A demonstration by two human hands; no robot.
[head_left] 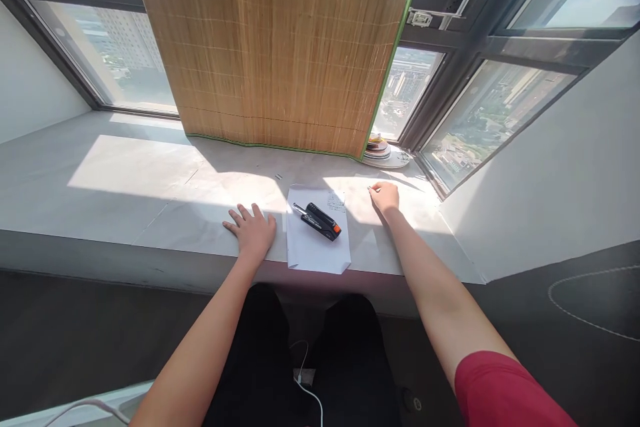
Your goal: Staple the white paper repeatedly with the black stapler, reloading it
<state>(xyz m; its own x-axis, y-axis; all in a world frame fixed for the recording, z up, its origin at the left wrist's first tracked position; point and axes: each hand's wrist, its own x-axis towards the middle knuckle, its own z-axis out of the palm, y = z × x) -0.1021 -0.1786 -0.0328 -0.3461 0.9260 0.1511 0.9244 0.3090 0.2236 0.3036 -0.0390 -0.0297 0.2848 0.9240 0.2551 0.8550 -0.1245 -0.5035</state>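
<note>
My left hand (251,235) lies flat on the white window sill (150,203), its fingers spread and nothing in them. To its right is a sheet of white paper (315,250) with a small printed or drawn pattern near the top right corner. Across the paper rests a black stapler-like tool (320,220) with a silver part sticking out at one end and an orange piece at the other. Beyond the paper's right side, my right hand (386,197) is closed near the sill, thumb and fingers pinched together. Whatever sits at those fingertips is too small to name.
A bamboo blind (280,47) with green edging hangs down to the back of the sill. Stacked plate-like discs (383,152) stand in the right corner by the window frame. One small grey bit (279,177) lies behind the paper. A white cable (313,392) runs between my legs.
</note>
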